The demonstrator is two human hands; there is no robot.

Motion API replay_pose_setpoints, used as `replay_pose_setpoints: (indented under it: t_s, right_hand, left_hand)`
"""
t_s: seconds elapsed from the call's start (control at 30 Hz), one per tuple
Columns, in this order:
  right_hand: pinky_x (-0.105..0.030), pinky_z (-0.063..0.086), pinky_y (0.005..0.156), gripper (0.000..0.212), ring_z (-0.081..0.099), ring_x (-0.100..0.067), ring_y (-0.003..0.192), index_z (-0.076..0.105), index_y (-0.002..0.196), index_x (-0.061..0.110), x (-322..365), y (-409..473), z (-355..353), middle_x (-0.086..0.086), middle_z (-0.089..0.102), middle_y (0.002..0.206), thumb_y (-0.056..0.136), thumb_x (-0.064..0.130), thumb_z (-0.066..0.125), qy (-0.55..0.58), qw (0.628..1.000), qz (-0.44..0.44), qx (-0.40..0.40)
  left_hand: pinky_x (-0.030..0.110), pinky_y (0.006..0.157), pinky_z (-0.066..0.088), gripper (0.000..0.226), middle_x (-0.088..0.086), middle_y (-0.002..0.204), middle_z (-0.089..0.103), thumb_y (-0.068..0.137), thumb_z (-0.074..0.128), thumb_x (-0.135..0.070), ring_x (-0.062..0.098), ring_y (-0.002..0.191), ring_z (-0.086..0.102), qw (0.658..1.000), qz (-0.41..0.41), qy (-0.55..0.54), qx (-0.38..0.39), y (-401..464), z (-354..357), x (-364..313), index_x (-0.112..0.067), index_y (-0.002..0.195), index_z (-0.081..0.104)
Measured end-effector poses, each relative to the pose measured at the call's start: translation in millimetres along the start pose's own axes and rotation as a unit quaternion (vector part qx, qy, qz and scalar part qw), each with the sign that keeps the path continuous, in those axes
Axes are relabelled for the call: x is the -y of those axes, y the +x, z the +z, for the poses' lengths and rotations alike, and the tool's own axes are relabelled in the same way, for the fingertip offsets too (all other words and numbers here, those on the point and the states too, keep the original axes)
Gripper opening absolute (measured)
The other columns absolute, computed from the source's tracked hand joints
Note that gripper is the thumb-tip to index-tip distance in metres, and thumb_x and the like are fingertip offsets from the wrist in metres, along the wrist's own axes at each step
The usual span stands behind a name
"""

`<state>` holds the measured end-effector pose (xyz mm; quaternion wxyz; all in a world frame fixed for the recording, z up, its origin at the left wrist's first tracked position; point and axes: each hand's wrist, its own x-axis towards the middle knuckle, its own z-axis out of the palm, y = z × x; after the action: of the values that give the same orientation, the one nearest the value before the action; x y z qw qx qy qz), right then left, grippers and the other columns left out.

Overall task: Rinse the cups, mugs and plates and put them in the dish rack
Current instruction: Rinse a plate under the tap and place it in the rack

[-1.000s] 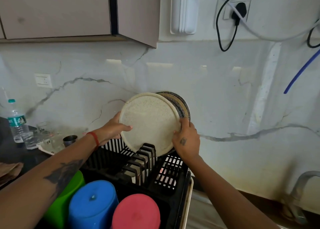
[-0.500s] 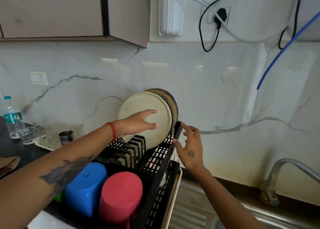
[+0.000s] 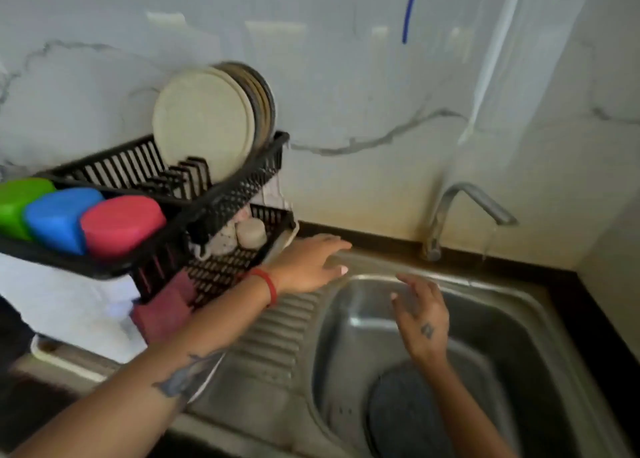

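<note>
A cream plate [image 3: 202,125] stands upright in the back slots of the black dish rack [image 3: 239,184], with darker plates [image 3: 265,101] stacked behind it. Green [image 3: 17,201], blue [image 3: 57,217] and pink [image 3: 119,224] cups lie upside down in the rack's upper tier. Pale mugs [image 3: 242,232] sit on the lower tier. A dark plate [image 3: 403,412] lies in the steel sink [image 3: 519,336]. My left hand [image 3: 310,262] hovers empty with straight fingers over the sink's rim beside the rack. My right hand [image 3: 420,314] hangs open and empty above the basin.
A tap [image 3: 460,212] rises from the back of the sink, and a thin stream of water falls from its spout. A ribbed drainboard [image 3: 277,333] lies under my left forearm. A maroon cloth [image 3: 162,308] hangs at the rack's front. The marble wall stands close behind.
Both hands have let go of the cream plate, now standing in the rack, and moved down and right over the sink. The view swung down to the basin.
</note>
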<state>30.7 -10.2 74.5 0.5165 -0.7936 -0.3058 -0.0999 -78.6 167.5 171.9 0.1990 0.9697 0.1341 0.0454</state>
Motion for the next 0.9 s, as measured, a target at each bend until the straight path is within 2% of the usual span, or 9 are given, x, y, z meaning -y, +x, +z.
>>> replay_pose_setpoints:
  t_s: [0.1,0.23,0.37,0.5,0.6,0.67,0.73,0.8,0.9]
  right_hand:
    - [-0.030,0.041,0.092,0.033,0.059,-0.033,0.104,0.067,0.113,0.004,-47.6,-25.9,-22.2,-0.019,0.061,0.112,0.081,-0.002,0.068,-0.044,0.996,0.060,0.048]
    - [-0.036,0.043,0.095,0.033,0.059,-0.035,0.107,0.064,0.117,0.004,-118.9,-59.4,-45.7,-0.019,0.060,0.120,0.083,0.003,0.066,-0.101,0.973,0.147,0.144]
    - [-0.030,0.031,0.108,0.058,0.041,-0.030,0.131,0.043,0.140,0.008,-173.2,-78.4,-56.9,-0.016,0.044,0.143,0.088,0.023,0.064,-0.200,0.903,0.213,0.315]
    - [-0.030,0.030,0.110,0.077,0.036,-0.030,0.136,0.029,0.147,0.008,-198.1,-86.1,-61.2,-0.017,0.034,0.150,0.086,0.033,0.068,-0.223,0.839,0.293,0.400]
    - [-0.032,0.031,0.110,0.086,0.036,-0.030,0.136,0.022,0.150,0.007,-203.3,-84.3,-53.9,-0.015,0.033,0.151,0.084,0.031,0.072,-0.192,0.823,0.349,0.405]
    - [-0.033,0.033,0.110,0.087,0.038,-0.030,0.135,0.025,0.149,0.006,-206.2,-84.3,-49.8,-0.014,0.035,0.150,0.081,0.031,0.074,-0.183,0.815,0.377,0.401]
    - [-0.028,0.037,0.106,0.080,0.044,-0.028,0.130,0.035,0.144,0.007,-210.5,-85.0,-48.1,-0.013,0.044,0.144,0.078,0.028,0.076,-0.180,0.821,0.392,0.374]
    - [-0.023,0.039,0.097,0.075,0.049,-0.028,0.125,0.040,0.141,0.011,-210.7,-84.0,-50.4,-0.012,0.051,0.138,0.077,0.023,0.077,-0.156,0.832,0.421,0.327]
    - [-0.030,0.041,0.099,0.075,0.048,-0.033,0.123,0.037,0.143,0.018,-209.8,-80.9,-55.1,-0.012,0.052,0.135,0.079,0.027,0.073,-0.158,0.832,0.449,0.284]
  left_hand:
    - [0.028,0.105,0.035,0.049,0.006,0.147,0.043,0.096,0.054,-0.032,0.023,0.132,0.042,0.997,-0.047,-0.037,0.046,-4.5,85.6,-13.2,-0.020,0.143,0.043]
    - [0.023,0.104,0.029,0.052,0.007,0.149,0.042,0.097,0.053,-0.033,0.021,0.135,0.040,0.984,-0.116,-0.070,0.113,-15.3,186.7,-31.1,-0.016,0.144,0.041]
    - [0.025,0.099,0.034,0.052,0.011,0.144,0.046,0.094,0.057,-0.029,0.024,0.131,0.044,0.957,-0.209,-0.144,0.137,-25.4,245.7,-42.8,-0.012,0.141,0.042]
    - [0.026,0.100,0.034,0.068,0.014,0.150,0.037,0.092,0.061,-0.027,0.028,0.134,0.041,0.920,-0.286,-0.199,0.182,-22.9,267.8,-46.5,-0.008,0.148,0.027]
    - [0.035,0.104,0.037,0.091,0.012,0.157,0.022,0.092,0.061,-0.036,0.031,0.138,0.034,0.855,-0.371,-0.262,0.251,-20.2,271.8,-42.4,-0.009,0.153,-0.002]
    - [0.041,0.102,0.041,0.098,0.010,0.158,0.020,0.090,0.063,-0.037,0.032,0.137,0.034,0.828,-0.396,-0.290,0.271,-18.2,274.4,-43.0,-0.013,0.153,-0.009]
    - [0.048,0.099,0.045,0.099,0.010,0.156,0.022,0.089,0.065,-0.037,0.034,0.137,0.034,0.809,-0.411,-0.321,0.271,-15.2,274.8,-46.0,-0.016,0.153,-0.008]
    - [0.055,0.100,0.043,0.093,0.010,0.155,0.026,0.089,0.066,-0.034,0.034,0.137,0.033,0.797,-0.412,-0.350,0.270,-10.9,276.0,-46.6,-0.016,0.153,0.000]
    - [0.054,0.101,0.041,0.082,0.011,0.151,0.033,0.088,0.067,-0.031,0.035,0.136,0.035,0.774,-0.422,-0.387,0.272,-7.1,278.6,-45.1,-0.018,0.150,0.015]
